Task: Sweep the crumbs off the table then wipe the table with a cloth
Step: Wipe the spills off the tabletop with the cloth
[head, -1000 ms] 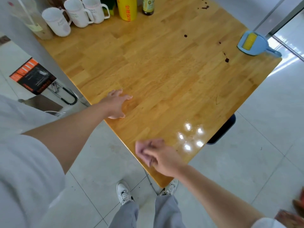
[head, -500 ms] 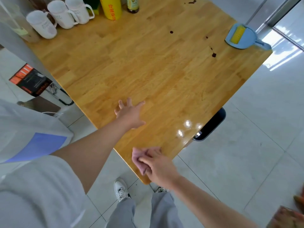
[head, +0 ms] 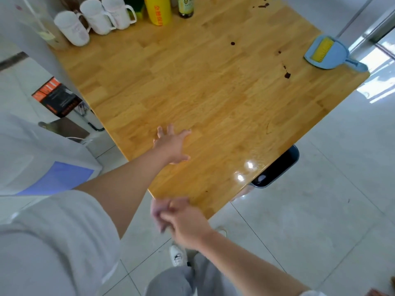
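The wooden table [head: 213, 86] fills the middle of the head view. Dark crumbs [head: 287, 75] lie scattered near its right side and far edge. A blue dustpan with a yellow brush [head: 327, 52] rests at the right corner. My left hand [head: 172, 145] lies flat on the near part of the table, fingers spread, holding nothing. My right hand [head: 183, 221] is at the table's near corner, closed on a crumpled pink cloth [head: 157, 211] that shows blurred at its left side.
Three white mugs [head: 94, 20], a yellow container [head: 157, 9] and a bottle [head: 185, 6] stand along the far edge. A dark stool seat [head: 277, 167] sticks out under the right edge. An orange-black box [head: 56, 97] sits on the floor at left.
My left hand slid forward onto the table and spread its fingers. My right hand drew the cloth back toward the near corner. The view shifted.
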`<state>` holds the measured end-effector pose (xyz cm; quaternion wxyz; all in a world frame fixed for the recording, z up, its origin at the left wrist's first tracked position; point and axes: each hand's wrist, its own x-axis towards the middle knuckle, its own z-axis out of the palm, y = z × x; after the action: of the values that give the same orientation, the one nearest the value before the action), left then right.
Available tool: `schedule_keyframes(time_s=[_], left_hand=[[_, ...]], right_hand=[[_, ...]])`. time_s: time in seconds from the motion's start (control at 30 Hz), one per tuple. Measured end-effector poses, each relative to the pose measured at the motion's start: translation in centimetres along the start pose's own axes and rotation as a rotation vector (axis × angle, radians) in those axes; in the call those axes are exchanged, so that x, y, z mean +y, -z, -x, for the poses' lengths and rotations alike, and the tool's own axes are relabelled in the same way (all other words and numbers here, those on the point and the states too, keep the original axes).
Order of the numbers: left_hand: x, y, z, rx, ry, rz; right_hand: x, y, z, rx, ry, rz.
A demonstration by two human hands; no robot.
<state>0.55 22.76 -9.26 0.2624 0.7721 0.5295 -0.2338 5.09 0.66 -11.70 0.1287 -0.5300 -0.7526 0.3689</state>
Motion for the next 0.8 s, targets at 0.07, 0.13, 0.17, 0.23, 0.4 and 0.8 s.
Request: schedule_keyframes(time_s=[0.07, 0.13, 0.17, 0.23, 0.4, 0.8], left_hand=[[0.0, -0.1, 0.2, 0.003, -0.003, 0.012], [0.0, -0.3, 0.3, 0.003, -0.006, 0.015], [0.1, -0.2, 0.2, 0.0, -0.006, 0.016], [0.1, -0.2, 0.2, -0.005, -0.001, 0.025], [0.3, 0.0, 0.3, -0.022, 0.008, 0.033], [0.1, -0.6, 0.3, 0.002, 0.007, 0.082]], right_hand=[[0.9, 0.3, 1.3, -0.169, 0.189, 0.084], [4.4, 3.6, 1.9, -0.063, 0.046, 0.058], [6.6, 6.0, 2.2, 0.063, -0.12, -0.016], [10.5, 10.4, 3.0, 0.471, -0.549, -0.129], [7.9, 7.9, 1.2, 0.765, -0.845, -0.121], [15.0, 15.1, 4.7, 0.718, -0.869, -0.11]])
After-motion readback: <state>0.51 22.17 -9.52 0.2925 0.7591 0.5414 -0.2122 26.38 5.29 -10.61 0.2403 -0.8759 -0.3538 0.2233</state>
